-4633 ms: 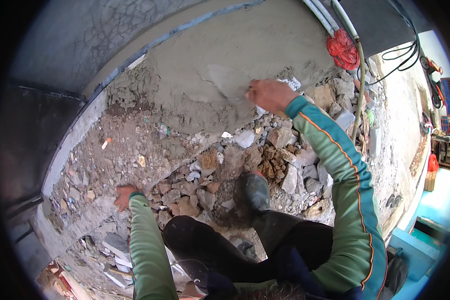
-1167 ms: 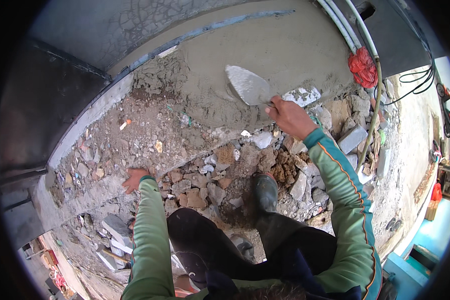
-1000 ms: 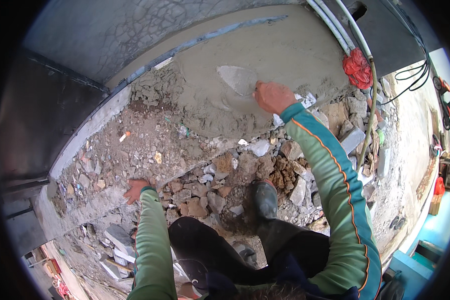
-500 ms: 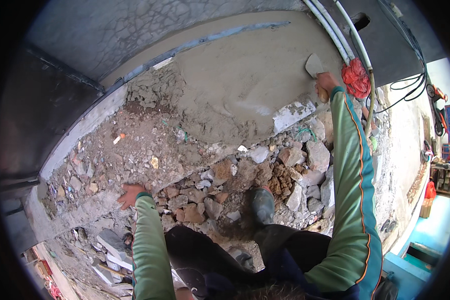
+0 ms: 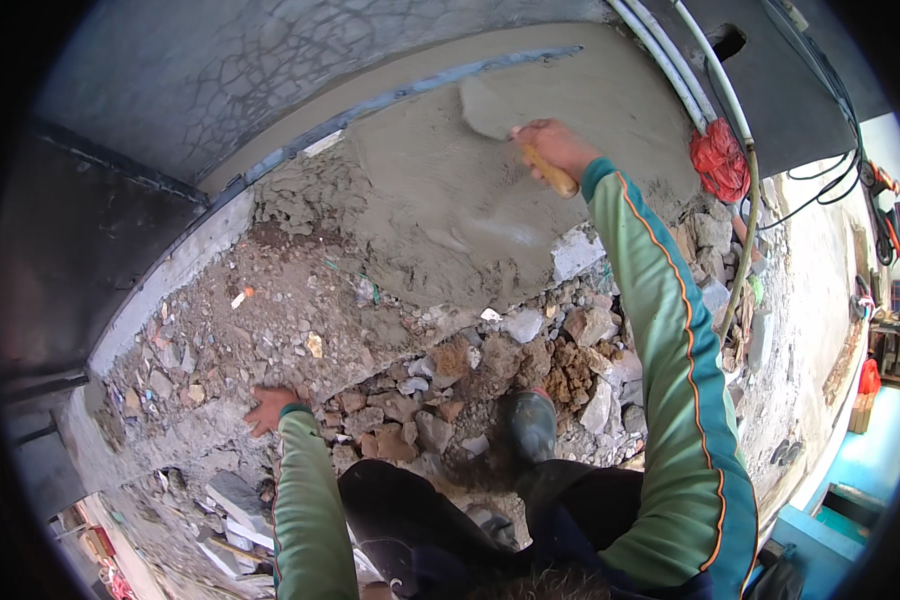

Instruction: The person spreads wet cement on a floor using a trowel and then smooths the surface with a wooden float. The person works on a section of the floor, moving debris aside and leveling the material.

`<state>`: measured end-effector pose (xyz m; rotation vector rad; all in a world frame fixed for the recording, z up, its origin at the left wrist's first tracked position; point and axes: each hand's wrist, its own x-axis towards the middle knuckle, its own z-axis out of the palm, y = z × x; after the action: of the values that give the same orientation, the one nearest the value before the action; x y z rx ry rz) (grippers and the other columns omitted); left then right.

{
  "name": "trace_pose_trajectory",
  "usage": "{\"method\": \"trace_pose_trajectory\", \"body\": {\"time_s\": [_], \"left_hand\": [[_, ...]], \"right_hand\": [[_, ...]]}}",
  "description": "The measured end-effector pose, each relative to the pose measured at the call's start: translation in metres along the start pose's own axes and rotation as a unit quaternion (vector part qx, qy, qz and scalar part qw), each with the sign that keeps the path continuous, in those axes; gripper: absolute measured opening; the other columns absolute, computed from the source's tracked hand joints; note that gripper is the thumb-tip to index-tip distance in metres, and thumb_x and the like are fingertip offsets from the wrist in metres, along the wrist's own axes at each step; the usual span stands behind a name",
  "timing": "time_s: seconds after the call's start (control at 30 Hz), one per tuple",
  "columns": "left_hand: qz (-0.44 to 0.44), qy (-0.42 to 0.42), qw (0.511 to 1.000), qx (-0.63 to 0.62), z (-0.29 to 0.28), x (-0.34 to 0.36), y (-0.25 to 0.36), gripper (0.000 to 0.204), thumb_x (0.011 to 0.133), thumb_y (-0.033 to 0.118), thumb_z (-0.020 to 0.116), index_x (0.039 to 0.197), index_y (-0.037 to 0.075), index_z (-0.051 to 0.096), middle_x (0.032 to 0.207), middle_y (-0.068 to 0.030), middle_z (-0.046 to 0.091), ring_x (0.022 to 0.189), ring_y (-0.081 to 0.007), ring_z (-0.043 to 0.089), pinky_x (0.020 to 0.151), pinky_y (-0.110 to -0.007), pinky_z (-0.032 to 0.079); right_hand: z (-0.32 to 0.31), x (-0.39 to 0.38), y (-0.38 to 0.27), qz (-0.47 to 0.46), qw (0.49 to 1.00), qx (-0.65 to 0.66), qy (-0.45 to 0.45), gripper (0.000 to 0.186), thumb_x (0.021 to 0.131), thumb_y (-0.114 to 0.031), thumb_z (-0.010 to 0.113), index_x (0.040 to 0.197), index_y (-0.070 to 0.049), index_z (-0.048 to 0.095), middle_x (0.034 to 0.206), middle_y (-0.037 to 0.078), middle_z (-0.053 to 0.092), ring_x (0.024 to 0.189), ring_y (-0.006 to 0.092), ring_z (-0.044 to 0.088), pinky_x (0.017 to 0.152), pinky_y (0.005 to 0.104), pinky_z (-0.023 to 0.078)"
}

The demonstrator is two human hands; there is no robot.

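My right hand (image 5: 560, 150) grips the wooden handle of a trowel (image 5: 551, 171). Its blade lies against the wet grey mortar (image 5: 420, 180), and being coated in the same grey it is hard to tell from it. The mortar spreads smooth toward the far wall and turns lumpy at its left edge. My left hand (image 5: 270, 410) rests on a concrete ledge (image 5: 195, 440) at the left, fingers spread, holding nothing. Loose dirt and gravel (image 5: 260, 310) lie between that hand and the mortar.
Broken stones (image 5: 410, 410) fill the trench around my rubber boot (image 5: 532, 428). White pipes (image 5: 670, 65) and a red plastic bag (image 5: 720, 165) stand at the mortar's right end. A cracked grey wall (image 5: 270, 80) and a dark metal panel (image 5: 90, 240) bound the far and left sides.
My right hand has swept the trowel left across the mortar, away from the pipes. My left hand remains spread on the ledge.
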<state>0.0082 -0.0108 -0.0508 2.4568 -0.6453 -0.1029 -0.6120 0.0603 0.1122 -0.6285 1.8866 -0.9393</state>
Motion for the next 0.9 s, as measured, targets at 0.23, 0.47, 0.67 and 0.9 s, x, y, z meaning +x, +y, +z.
{"method": "trace_pose_trajectory", "body": {"time_s": [0.23, 0.47, 0.67, 0.9], "left_hand": [[0.007, 0.006, 1.000, -0.016, 0.007, -0.003, -0.002, 0.086, 0.098, 0.054, 0.054, 0.151, -0.009, 0.026, 0.153, -0.0421, 0.012, 0.126, -0.0607, 0.047, 0.100, -0.063, 0.046], [0.001, 0.011, 1.000, 0.000, 0.004, 0.019, -0.012, 0.089, 0.097, 0.060, 0.052, 0.152, -0.007, 0.028, 0.152, -0.0423, 0.012, 0.129, -0.0630, 0.042, 0.101, -0.065, 0.044], [-0.014, 0.023, 1.000, -0.001, 0.012, 0.017, -0.008, 0.086, 0.095, 0.059, 0.057, 0.147, -0.005, 0.034, 0.149, -0.0390, 0.017, 0.124, -0.0609, 0.048, 0.093, -0.069, 0.045], [-0.010, 0.026, 1.000, 0.008, 0.033, 0.001, -0.020, 0.085, 0.094, 0.060, 0.058, 0.145, -0.005, 0.037, 0.146, -0.0380, 0.021, 0.120, -0.0602, 0.050, 0.091, -0.070, 0.045]], "right_hand": [[-0.117, 0.051, 0.018, 0.065, 0.981, 0.062, 0.170, 0.029, 0.103, -0.030, 0.050, 0.105, -0.002, 0.057, 0.085, 0.009, 0.061, 0.064, 0.0187, 0.060, 0.052, 0.0362, 0.052], [-0.041, -0.002, 0.009, 0.022, 0.999, -0.030, -0.007, 0.032, 0.100, -0.030, 0.057, 0.112, -0.001, 0.066, 0.084, 0.012, 0.068, 0.065, 0.0217, 0.066, 0.057, 0.0378, 0.054], [-0.061, -0.028, 0.034, -0.048, 0.962, -0.250, 0.094, 0.032, 0.097, -0.024, 0.056, 0.118, -0.003, 0.067, 0.098, 0.019, 0.073, 0.083, 0.0362, 0.071, 0.076, 0.0429, 0.057], [-0.251, -0.036, 0.134, -0.112, 0.698, -0.687, 0.166, 0.026, 0.086, -0.009, 0.065, 0.111, -0.006, 0.072, 0.104, 0.022, 0.072, 0.096, 0.0375, 0.071, 0.090, 0.0440, 0.058]]}}
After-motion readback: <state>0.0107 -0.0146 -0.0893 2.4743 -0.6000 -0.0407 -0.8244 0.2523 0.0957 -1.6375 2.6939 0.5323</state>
